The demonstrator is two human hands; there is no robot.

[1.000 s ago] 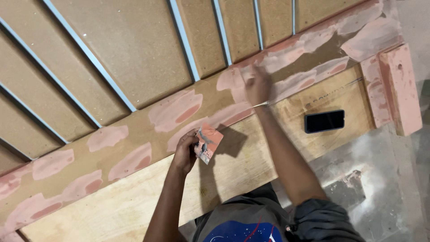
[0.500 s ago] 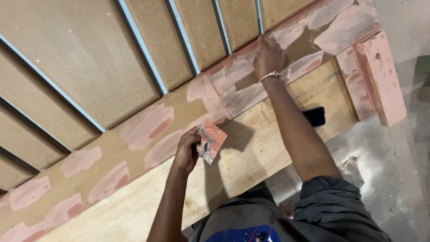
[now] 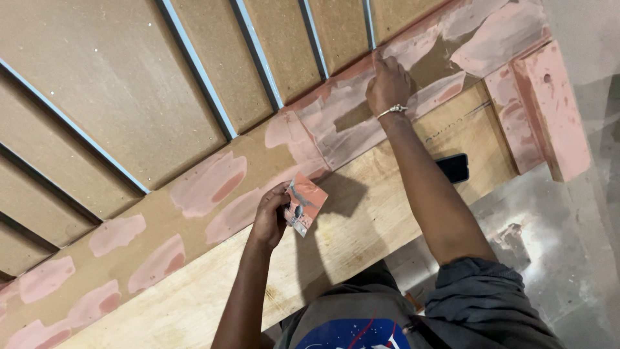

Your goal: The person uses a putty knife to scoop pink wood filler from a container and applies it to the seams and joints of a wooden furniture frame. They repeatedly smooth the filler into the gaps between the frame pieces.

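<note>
Pink-smeared scraper in left hand — right hand on board.

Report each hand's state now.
Left hand: closed, holding a pink-smeared flat metal scraper.
Right hand: fingers pressed on the pink-patched brown board; any tool hidden.

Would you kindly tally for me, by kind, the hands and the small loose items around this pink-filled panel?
Hands: 2, the left hand and the right hand
Scraper, smeared pink, held in the left hand: 1
Black phone, lying on the wooden board: 1
Bracelet, on the right wrist: 1
Total: 5
</note>
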